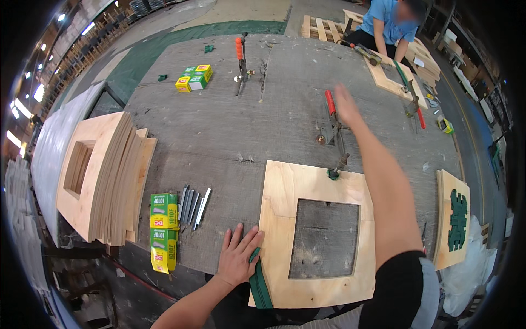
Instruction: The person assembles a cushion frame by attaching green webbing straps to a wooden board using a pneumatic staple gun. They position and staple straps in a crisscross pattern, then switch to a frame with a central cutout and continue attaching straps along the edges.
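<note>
A plywood panel with a rectangular cutout (276, 219) lies flat on the grey table in front of me. My left hand (239, 257) rests at its left edge, fingers spread, thumb side against a green strap (259, 282) that runs along that edge. My right hand (346, 107) is stretched out, slightly blurred, beside the red handle of a toggle clamp (330, 103); whether it touches the handle I cannot tell. The clamp's arm reaches to the panel's top edge, where a green piece (333, 174) sits under its tip.
Left are stacked cutout panels (101, 175), yellow-green boxes (164, 233) and metal staple strips (193, 205). Farther off stand an orange-handled clamp (239, 57) and more boxes (193, 78). At right lies a panel with green webbing (457, 219). A co-worker (388, 27) leans over another panel (386, 79).
</note>
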Motion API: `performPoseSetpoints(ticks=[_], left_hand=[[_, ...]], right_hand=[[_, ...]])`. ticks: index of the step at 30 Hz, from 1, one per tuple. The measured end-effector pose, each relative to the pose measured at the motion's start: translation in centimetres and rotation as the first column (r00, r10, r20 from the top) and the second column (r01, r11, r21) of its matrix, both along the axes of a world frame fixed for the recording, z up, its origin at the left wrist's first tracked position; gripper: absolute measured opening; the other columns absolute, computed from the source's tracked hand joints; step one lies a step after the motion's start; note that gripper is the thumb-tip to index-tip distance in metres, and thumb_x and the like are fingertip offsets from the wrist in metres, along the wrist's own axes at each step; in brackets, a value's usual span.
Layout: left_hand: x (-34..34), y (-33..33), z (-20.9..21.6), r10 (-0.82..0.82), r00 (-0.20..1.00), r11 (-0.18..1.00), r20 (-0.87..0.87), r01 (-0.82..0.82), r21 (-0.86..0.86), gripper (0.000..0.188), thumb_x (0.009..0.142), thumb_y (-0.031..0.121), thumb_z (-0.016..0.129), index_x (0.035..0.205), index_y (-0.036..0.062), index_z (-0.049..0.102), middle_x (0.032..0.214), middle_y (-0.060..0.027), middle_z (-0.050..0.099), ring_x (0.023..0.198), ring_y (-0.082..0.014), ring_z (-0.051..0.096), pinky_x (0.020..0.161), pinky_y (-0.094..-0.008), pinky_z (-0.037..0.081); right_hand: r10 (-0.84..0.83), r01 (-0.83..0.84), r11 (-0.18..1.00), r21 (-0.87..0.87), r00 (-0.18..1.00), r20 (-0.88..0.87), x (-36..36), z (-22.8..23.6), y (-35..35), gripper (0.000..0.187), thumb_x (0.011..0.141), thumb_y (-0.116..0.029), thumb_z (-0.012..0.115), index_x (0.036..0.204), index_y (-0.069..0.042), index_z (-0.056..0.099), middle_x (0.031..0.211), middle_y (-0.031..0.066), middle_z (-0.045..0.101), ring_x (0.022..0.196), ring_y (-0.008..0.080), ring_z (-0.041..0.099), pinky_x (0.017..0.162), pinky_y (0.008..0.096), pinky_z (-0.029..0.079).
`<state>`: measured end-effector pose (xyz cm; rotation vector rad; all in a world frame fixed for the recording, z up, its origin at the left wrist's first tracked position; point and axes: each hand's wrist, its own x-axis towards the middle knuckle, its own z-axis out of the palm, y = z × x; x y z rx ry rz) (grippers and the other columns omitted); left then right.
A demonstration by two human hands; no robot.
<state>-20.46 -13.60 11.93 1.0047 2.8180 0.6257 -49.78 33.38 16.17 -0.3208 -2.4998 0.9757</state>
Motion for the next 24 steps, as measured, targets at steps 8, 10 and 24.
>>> performPoseSetpoints(ticks=[8, 10, 24], left_hand=[[1.8, -0.5, -1.0, 0.082, 0.994, 0.996, -0.075, -0.079, 0.043, 0.058, 0.098, 0.027, 0.062, 0.154, 0.0181, 0.05, 0.159, -0.0048, 0.05, 0.149, -0.0409, 0.039, 0.124, -0.0595, 0.022], [1.7, -0.3, -1.3, 0.076, 0.991, 0.996, -0.109, -0.07, 0.061, 0.057, 0.099, 0.027, 0.061, 0.155, 0.0176, 0.049, 0.159, -0.0054, 0.05, 0.149, -0.0416, 0.039, 0.124, -0.0595, 0.022], [13.9, 0.7, -1.0, 0.222, 0.941, 0.851, 0.256, -0.315, 0.42, 0.04, 0.106, 0.01, 0.052, 0.146, 0.0071, 0.056, 0.159, -0.015, 0.049, 0.153, -0.0398, 0.034, 0.128, -0.0511, 0.017]], right_hand=[[0.074, -0.087, 0.982, 0.169, 0.994, 0.082, 42.8, -2.1, -8.2, 0.051, 0.1, -0.022, 0.055, 0.147, -0.002, 0.052, 0.148, 0.0215, 0.056, 0.14, 0.0425, 0.048, 0.119, 0.0496, 0.035], [0.05, -0.051, 0.992, 0.113, 0.999, 0.016, 50.7, -2.6, -13.2, 0.049, 0.101, -0.028, 0.055, 0.142, -0.001, 0.056, 0.144, 0.0193, 0.058, 0.14, 0.0411, 0.049, 0.119, 0.0541, 0.033], [-0.151, 0.182, 0.93, 0.32, 0.981, -0.12, 53.8, -3.9, -20.9, 0.037, 0.094, -0.031, 0.066, 0.123, -0.008, 0.068, 0.129, 0.0116, 0.064, 0.127, 0.0357, 0.056, 0.111, 0.0536, 0.036]])
